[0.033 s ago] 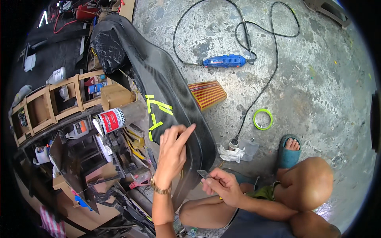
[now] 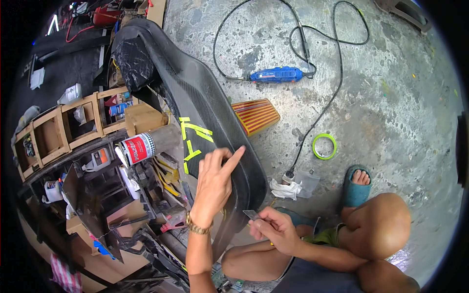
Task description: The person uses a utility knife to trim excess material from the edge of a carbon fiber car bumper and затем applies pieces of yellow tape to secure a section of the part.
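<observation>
Head cam, only view I'm getting rn. I'm seeing the left hand (image 2: 213, 188) resting on the long black panel (image 2: 205, 105), fingers spread loose and open, index finger (image 2: 236, 156) poking out toward the panel's edge — looks like it's feeling along the rim, or steadying the piece, imo. The panel is lying right in front of the person, running from top left down toward the knees, prob so both hands can reach the near end. Surface is showing a fine woven pattern, dark and a bit glossy, curved w/ a raised lip. Strips of yellow-green tape (image 2: 194, 141) are sticking to it just left of the hand, marking something I guess.

Right hand (image 2: 273, 228) is closing around a small flat grey piece (image 2: 252, 214), pinching it btw thumb and fingers, just beside the panel's lower edge. Can't tell exactly what it is — thin blade or scrap.

Other stuff: blue power tool (image 2: 276, 74) lying on the rough concrete floor (image 2: 391, 97) w/ its black cord looping around, well apart from the hands. Roll of green tape (image 2: 324, 146) is sitting near the sandalled foot, and a crumpled white rag (image 2: 284, 189) is lying near the panel's end. Red-and-white can (image 2: 138, 148) is lying on its side by wooden cubbies (image 2: 58, 129) on the left.
</observation>
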Demonstrator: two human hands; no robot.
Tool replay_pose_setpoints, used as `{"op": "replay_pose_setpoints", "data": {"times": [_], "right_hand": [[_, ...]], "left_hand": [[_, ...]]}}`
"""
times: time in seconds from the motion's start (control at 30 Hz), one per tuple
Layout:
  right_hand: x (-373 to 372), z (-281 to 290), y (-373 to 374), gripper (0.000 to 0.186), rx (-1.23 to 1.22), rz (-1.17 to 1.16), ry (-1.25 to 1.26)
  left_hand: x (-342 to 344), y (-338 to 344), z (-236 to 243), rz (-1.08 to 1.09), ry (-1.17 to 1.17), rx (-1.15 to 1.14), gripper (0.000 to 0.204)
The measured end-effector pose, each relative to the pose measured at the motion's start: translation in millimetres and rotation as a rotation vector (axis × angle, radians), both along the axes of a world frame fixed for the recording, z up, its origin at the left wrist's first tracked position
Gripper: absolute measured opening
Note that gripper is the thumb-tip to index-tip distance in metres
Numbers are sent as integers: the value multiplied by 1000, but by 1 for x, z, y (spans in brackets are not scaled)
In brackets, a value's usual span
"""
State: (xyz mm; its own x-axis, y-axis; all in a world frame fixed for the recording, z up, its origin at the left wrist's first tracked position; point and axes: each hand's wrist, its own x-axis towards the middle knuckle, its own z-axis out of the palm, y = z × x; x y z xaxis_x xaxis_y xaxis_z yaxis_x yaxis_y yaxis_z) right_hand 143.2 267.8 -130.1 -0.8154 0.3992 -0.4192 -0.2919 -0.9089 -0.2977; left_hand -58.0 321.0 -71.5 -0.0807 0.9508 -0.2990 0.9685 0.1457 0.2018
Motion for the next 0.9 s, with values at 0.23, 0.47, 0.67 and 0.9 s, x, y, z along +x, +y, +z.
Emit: {"op": "replay_pose_setpoints", "data": {"times": [0.23, 0.47, 0.67, 0.9], "right_hand": [[6, 3, 11, 13, 67, -62, -14], [4, 3, 12, 12, 86, -70, -11], [1, 9, 19, 12, 89, -94, 26], [-3, 5, 15, 20, 14, -152, 54]], "left_hand": [[-6, 27, -21, -369, 326, -227, 67], [22, -4, -17, -660, 373, -328, 54], [32, -42, -11, -600, 206, -512, 57], [19, -80, 34, 195, -202, 70, 11]]}}
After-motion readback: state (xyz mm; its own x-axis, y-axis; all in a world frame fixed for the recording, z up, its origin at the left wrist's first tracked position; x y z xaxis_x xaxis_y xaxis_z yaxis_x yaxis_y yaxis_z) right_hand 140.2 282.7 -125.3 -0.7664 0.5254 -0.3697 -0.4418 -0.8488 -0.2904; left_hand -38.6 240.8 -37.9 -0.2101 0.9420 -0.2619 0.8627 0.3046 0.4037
